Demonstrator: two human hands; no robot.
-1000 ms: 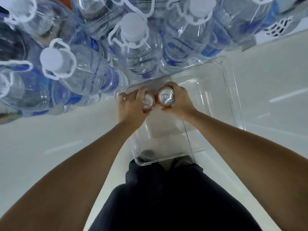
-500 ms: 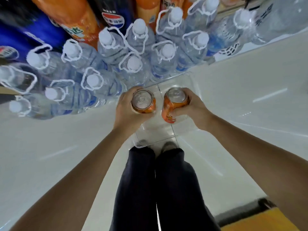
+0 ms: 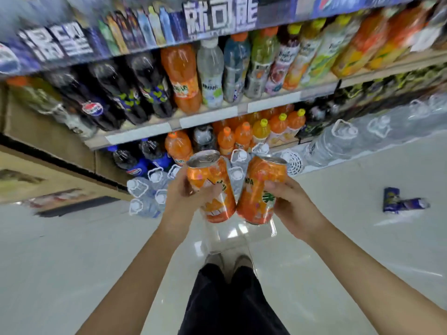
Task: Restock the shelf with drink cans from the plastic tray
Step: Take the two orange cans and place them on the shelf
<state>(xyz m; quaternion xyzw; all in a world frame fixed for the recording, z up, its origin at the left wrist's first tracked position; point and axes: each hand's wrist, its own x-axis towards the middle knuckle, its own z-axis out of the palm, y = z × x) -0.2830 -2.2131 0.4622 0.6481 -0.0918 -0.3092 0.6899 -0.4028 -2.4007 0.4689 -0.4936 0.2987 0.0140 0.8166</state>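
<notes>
Both hands are loaded: left hand (image 3: pixel 183 197) wrapped round one orange can (image 3: pixel 212 187), right hand (image 3: pixel 290 201) clutching the other can (image 3: pixel 260 189), bases almost touching, tops splayed to 11 and 1 o'clock. Below them, the clear plastic tray (image 3: pixel 242 233) sits on the floor, glare hiding whether any cans are left in it. Farther off at 12 o'clock rise the shelves (image 3: pixel 210 116), packed with bottles. No can slot is visible; blur smears the upper rows.

Plastic tray (image 3: pixel 271 232) mostly hidden behind the cans (image 3: pixel 258 189) — top shelf signage (image 3: pixel 219 16) perhaps motion-blurred.
</notes>
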